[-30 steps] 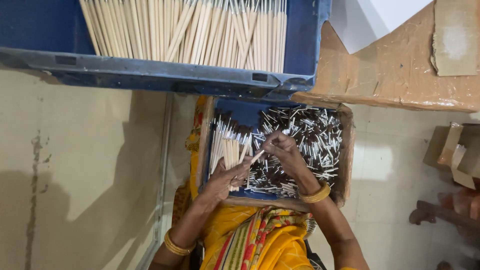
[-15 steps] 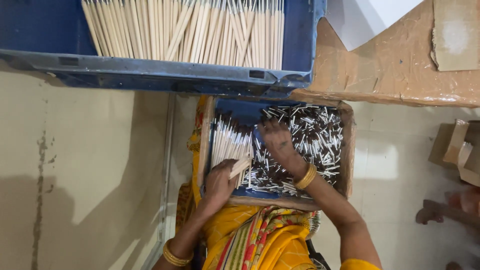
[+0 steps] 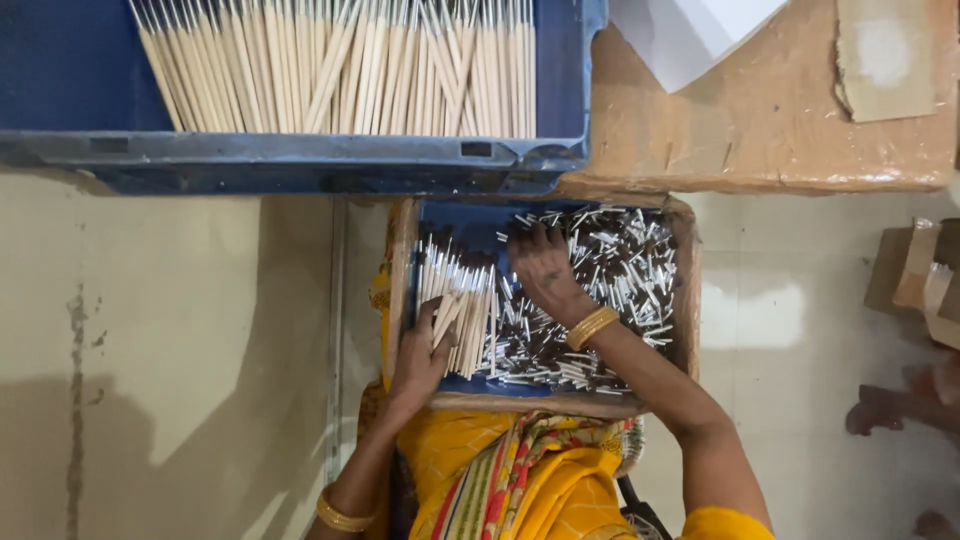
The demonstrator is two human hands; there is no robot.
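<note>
the step in hand looks like gathering sticks: the left hand (image 3: 425,362) has its fingers closed round a neat bundle of pale sticks (image 3: 455,305) standing along the left edge of the small wooden tray (image 3: 686,300) on the lap. the right hand (image 3: 542,268) lies flat, fingers spread and holding nothing, on the loose heap of dark-and-white sticks (image 3: 625,275) filling the tray's middle and right side. by my judgement the next move calls for pinching a few loose sticks from near the far edge and laying them straight against the bundle.
</note>
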